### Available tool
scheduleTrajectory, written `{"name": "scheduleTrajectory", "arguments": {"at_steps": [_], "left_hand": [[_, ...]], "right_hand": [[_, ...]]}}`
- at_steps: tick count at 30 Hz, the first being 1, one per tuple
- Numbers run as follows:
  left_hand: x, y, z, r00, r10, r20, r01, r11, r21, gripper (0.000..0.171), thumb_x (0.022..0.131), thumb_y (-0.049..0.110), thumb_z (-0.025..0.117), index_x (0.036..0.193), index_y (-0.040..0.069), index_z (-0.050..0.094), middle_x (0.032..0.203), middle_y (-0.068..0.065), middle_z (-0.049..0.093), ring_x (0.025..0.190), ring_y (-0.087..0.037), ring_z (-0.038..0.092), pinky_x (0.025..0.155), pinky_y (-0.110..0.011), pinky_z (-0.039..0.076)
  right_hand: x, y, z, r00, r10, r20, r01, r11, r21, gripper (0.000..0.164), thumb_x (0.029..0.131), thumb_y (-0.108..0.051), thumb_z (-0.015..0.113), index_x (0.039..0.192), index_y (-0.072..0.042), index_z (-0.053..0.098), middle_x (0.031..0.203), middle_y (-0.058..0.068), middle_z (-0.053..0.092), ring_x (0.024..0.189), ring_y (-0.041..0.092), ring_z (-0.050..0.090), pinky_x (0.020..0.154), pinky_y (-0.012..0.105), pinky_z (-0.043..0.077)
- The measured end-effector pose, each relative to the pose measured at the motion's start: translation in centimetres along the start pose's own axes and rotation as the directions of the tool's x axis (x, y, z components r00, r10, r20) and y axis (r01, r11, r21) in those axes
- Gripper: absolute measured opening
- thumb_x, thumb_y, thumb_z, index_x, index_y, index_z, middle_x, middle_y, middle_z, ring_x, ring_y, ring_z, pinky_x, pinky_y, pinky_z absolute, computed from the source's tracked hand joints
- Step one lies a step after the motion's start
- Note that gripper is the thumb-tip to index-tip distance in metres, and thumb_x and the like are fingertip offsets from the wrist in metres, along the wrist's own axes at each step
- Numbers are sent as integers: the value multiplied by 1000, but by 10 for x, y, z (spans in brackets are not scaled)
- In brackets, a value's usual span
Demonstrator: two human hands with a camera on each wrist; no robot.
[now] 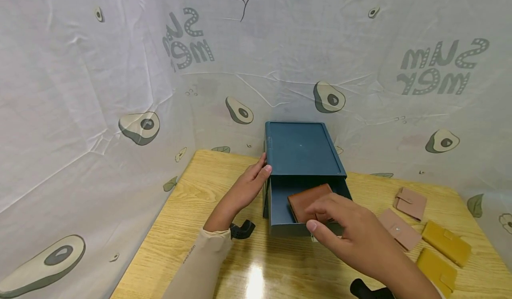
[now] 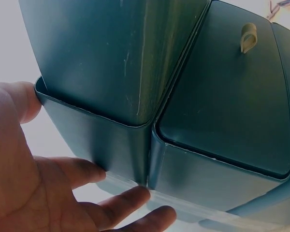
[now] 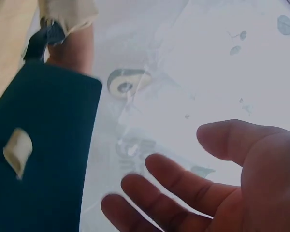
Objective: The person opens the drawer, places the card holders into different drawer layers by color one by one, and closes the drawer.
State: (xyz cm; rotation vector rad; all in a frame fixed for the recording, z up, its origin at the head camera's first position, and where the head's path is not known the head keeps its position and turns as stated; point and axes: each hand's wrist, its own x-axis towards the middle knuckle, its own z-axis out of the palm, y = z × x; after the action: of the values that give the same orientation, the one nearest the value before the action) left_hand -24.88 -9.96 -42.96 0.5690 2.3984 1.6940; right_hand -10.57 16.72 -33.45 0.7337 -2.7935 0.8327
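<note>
A dark blue drawer cabinet [image 1: 302, 148] stands on the table, its top drawer [image 1: 280, 205] pulled out. Inside that drawer lies a brown wallet [image 1: 308, 200], partly hidden behind my right hand [image 1: 356, 234]. This hand hovers over the drawer's front right part; in the right wrist view its fingers [image 3: 171, 174] are spread and hold nothing. My left hand [image 1: 249, 187] rests against the cabinet's left side near the front. In the left wrist view its thumb touches the casing edge beside the pulled-out drawer, the fingers extended along the side. A closed drawer [image 2: 222, 106] shows a beige pull tab [image 2: 249, 37].
To the right on the wooden table [image 1: 188, 201] lie two pink wallets [image 1: 412, 203] and two yellow wallets [image 1: 446, 243]. A pale sheet with printed avocados [image 1: 329, 97] hangs behind and to the left, close to the cabinet's back.
</note>
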Motion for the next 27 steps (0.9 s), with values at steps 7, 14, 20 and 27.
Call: {"name": "scheduleTrajectory", "arguments": {"at_steps": [7,14,20,27], "left_hand": [[0,0,0,1000,-4,4,4,1000,-5,67,117,52,40,174,26,17,179,-12,21,165,-33,19,130,-60,23],[0,0,0,1000,-5,2,5,1000,2,67,117,52,40,174,26,16,178,-12,22,165,-33,20,130,-60,23],[1,0,-1,1000,-1,8,1,1000,0,69,117,53,40,175,25,16,179,-12,21,165,-32,20,130,-59,23],[1,1,-1,1000,-5,11,5,1000,1,68,116,53,40,174,26,16,179,-11,21,165,-31,19,130,-58,23]], "right_hand": [[-11,13,5,979,-67,192,2,947,320,19,112,-25,62,123,-34,75,120,-14,74,113,17,70,73,28,56],[-23,39,20,870,-158,467,-270,640,720,32,118,-13,43,130,-3,71,119,10,73,102,18,68,82,34,59],[-31,57,36,797,-162,582,-466,449,762,43,121,-20,35,131,8,65,119,12,71,107,22,70,88,36,61],[-36,73,50,730,-154,666,-619,264,739,48,121,-27,30,127,-4,71,120,7,73,109,18,71,90,31,60]]}}
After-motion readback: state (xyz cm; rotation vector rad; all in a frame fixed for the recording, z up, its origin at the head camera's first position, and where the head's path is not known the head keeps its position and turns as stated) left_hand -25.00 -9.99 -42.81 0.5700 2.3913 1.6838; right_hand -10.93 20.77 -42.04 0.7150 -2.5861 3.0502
